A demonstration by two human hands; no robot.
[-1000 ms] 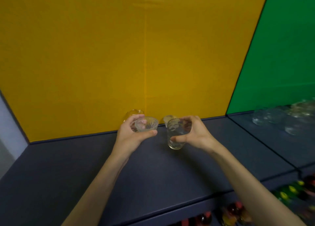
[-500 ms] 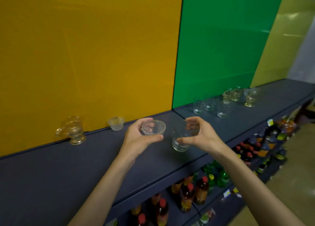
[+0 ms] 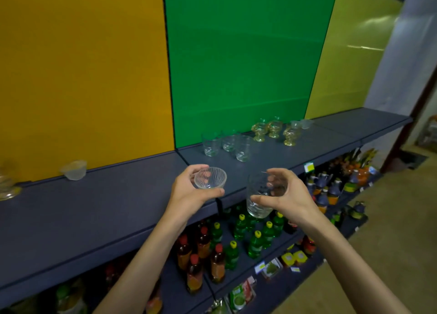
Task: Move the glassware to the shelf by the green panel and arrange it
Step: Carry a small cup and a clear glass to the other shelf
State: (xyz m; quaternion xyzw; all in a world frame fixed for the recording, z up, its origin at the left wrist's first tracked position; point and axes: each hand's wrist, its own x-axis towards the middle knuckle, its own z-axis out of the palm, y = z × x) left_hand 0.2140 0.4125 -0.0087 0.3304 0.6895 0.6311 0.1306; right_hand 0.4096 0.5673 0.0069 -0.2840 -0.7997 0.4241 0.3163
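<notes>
Mid-carry: left hand [image 3: 189,193] gripping ribbed glass bowl [image 3: 210,178], right hand [image 3: 287,195] gripping tumbler [image 3: 259,196]. Next, probably: setting both down beside tumblers [image 3: 227,144] at twelve o'clock, below green panel [image 3: 243,58].

Rear wall clad in flat panels: an orange-yellow panel [image 3: 80,72] at left, a green panel [image 3: 243,58] at centre, a lime-yellow panel [image 3: 350,53] at right, the last carrying glare streaks; a dark grey upper shelf [image 3: 78,216] runs beneath them; a lower shelf [image 3: 267,245] holds bottled drinks [image 3: 236,247]; a pale wall [image 3: 406,53] stands far right; tan floor [image 3: 397,242] below.
</notes>
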